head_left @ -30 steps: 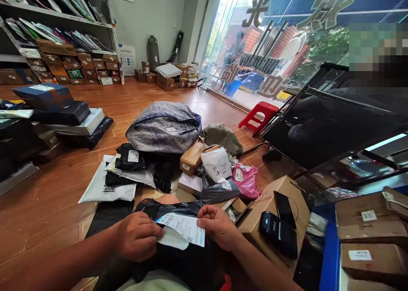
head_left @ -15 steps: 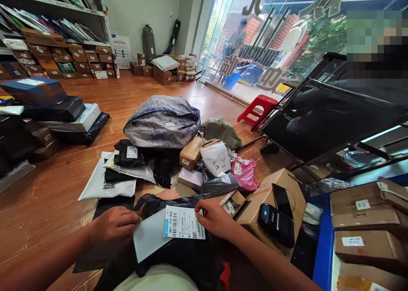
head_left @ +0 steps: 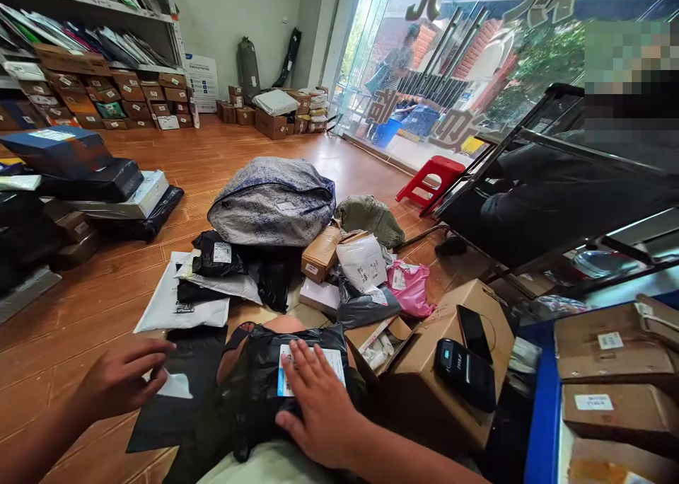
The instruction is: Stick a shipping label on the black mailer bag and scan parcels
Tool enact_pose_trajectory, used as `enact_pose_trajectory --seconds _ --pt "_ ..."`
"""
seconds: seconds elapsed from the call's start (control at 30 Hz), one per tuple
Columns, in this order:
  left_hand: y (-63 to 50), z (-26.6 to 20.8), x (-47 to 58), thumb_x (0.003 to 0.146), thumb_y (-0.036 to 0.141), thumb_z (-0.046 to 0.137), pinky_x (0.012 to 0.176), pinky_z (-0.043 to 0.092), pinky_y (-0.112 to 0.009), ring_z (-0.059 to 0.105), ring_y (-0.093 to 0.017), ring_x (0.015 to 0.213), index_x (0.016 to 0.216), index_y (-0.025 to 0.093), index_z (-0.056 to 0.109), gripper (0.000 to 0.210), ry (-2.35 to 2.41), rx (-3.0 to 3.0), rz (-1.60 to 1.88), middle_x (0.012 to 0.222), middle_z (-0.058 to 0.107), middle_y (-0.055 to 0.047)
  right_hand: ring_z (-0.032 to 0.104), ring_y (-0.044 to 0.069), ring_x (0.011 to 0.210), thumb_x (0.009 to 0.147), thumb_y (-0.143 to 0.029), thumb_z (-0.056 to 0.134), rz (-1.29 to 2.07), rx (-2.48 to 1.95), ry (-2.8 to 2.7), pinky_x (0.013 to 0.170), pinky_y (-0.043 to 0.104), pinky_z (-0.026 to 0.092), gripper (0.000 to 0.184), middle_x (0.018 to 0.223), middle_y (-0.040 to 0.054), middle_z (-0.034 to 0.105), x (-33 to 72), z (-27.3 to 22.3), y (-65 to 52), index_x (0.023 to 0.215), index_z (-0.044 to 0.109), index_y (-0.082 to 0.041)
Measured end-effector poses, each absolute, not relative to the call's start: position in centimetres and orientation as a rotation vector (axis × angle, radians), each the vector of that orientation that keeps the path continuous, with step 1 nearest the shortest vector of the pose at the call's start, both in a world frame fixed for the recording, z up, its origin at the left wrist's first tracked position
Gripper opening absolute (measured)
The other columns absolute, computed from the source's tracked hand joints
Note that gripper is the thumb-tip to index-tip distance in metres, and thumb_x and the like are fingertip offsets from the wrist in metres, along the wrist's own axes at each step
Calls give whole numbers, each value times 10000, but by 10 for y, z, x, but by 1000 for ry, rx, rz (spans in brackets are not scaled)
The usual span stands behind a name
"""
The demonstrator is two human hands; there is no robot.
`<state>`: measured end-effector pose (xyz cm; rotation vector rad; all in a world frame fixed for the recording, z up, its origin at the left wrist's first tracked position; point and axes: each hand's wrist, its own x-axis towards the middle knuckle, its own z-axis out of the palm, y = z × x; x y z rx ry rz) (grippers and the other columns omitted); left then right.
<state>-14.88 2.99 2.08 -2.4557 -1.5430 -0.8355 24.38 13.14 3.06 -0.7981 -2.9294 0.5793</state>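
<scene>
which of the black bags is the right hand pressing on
The black bag on the lap, under the right hand; it alone bears the white label beneath the fingers.

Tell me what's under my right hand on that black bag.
A white shipping label lies under the right hand, stuck on the black bag. The palm covers most of its print.
</scene>
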Motion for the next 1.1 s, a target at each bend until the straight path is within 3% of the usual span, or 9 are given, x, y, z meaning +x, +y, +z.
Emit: enact_pose_trajectory --seconds 0.13,0.27,0.37,0.6,0.77,0.87,0.97,1.03,1.1 --pt "25 9 -140 771 137 621 695 588 -210 725 -158 788 850 219 659 121 -1671 -2354 -997 901 754 -56 -17 396 1459 882 -657 450 778 -805 -2958 1143 653 58 825 1589 155 -43 230 21 122 1538 159 -249" --pt "23 -9 -123 782 120 606 595 562 -150 720 -129 722 841 202 645 108 -1693 -2396 -1096 892 754 -64 -39 329 1474 912 -624 413 818 -723 -2978 1175 585 -17 852 1594 149 7 226 32 121 1545 63 -174" --pt "23 -23 -119 762 148 640 636 578 -178 722 -140 713 815 201 649 76 -1699 -2368 -1124 901 757 -64 17 305 1481 912 -620 420 768 -676 -2964 1191 551 12 860 1598 138 73 232 35 122 1544 55 -165" --pt "15 -33 -104 764 193 600 630 569 -202 712 -152 689 681 207 625 88 -1932 -2251 -1300 814 745 -35 141 395 1456 881 -593 512 434 -1071 -2742 1137 653 141 852 1603 146 114 272 -4 122 1544 105 -246" --pt "7 -53 -79 690 198 587 689 559 -275 702 -194 748 602 207 611 92 -2299 -2131 -1490 843 737 -52 -11 448 1453 659 -623 733 552 -1182 -2703 1119 662 172 1198 1609 185 -41 296 -10 133 1548 56 -191" --pt "2 -75 -67 601 205 595 712 526 -325 666 -229 775 506 207 546 106 -2694 -1895 -1801 823 719 -60 118 435 1449 539 -469 835 731 -1141 -2825 1125 607 227 1269 1588 212 155 297 -1 153 1545 119 -177" --pt "-4 -90 -62 532 220 583 661 476 -322 601 -220 694 449 210 473 138 -2906 -1579 -2153 655 648 -33 435 369 1316 570 -266 764 830 -1042 -2901 1092 508 343 1055 1427 181 475 283 13 177 1508 287 -198" --pt "-9 -94 -62 535 251 570 601 435 -299 539 -187 607 445 209 444 160 -2941 -1430 -2250 552 562 -8 505 341 1254 575 -211 714 881 -1010 -2864 1064 471 383 985 1387 166 519 268 22 197 1484 336 -202" --pt "-17 -98 -63 554 297 565 548 387 -275 462 -150 530 453 207 424 195 -2956 -1296 -2314 489 474 17 485 342 1277 568 -212 719 924 -984 -2804 1075 466 366 979 1418 160 492 250 29 223 1472 344 -197"
